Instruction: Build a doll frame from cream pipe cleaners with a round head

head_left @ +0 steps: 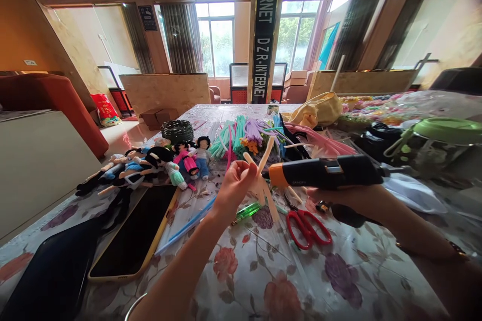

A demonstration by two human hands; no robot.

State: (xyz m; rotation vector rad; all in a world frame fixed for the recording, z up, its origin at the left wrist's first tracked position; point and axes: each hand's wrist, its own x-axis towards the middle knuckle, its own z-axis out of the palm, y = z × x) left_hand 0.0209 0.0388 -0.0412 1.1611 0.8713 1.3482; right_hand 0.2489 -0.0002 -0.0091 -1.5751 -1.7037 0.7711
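**Close work just beyond the red-handled scissors [300,213]**

I'm watching remotely, with the scissors as my landmark. The floral tablecloth [233,301] spreads all around them, its widest open room on the near side. Well beyond them, a heap of pastel pipe cleaners [235,135] limits forward movement; far to their left sit small dolls [203,158] and a yellow-cased smartphone [135,235]. Above and beyond the scissors I see the black-and-orange glue gun [327,171]. The right hand [339,195] is wrapped round its handle; I cannot tell how the trigger finger sits. Left of the scissors and slightly beyond, the left hand [239,180] has thumb and fingers pinched on the beige pipe-cleaner piece [266,154], right by the gun's tip. A green lighter [247,212] lies left of the scissors, under that piece.

My worry: if the tip is hot, a small slip could burn the left thumb, and dripping glue could reach the lighter. Lowering either hand risks bumping lighter or scissors; the near side gives me more margin.
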